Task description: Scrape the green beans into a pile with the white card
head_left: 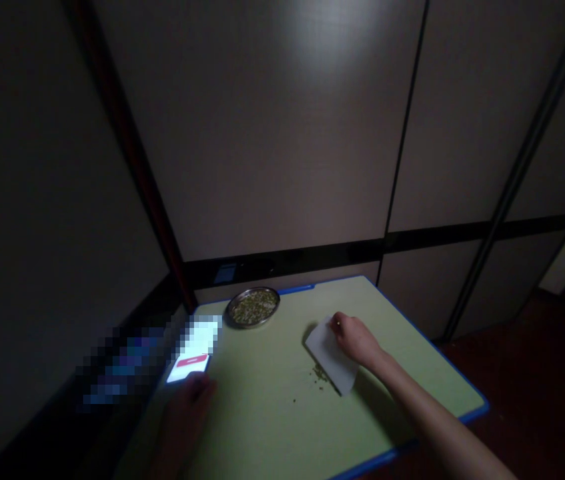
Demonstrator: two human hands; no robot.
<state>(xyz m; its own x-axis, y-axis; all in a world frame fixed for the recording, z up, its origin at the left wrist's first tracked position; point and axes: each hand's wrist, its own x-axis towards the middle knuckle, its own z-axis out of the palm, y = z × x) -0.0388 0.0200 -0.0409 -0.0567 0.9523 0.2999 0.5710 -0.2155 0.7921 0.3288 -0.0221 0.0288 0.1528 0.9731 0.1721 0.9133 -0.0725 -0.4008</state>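
Note:
My right hand [353, 339] is closed on the upper edge of a white piece of paper or card [330, 353]. The sheet is tilted, its lower edge at the tabletop. Just left of that edge lies a small scatter of greenish seed-like bits [319, 375], with a stray dark speck nearer me. My left hand [190, 400] is low at the left, beside the bottom end of a lit phone [195, 350]; its fingers are dim, and whether they touch the phone is unclear. Farther back, a round metal plate [253, 308] holds many similar green bits.
A pale green tabletop [262, 387] with blue edging carries these things. Behind it rises a panelled cabinet front [282, 147] with a dark horizontal strip. A blue strip [297, 289] runs along the back edge beside the plate. The floor at the right is dark.

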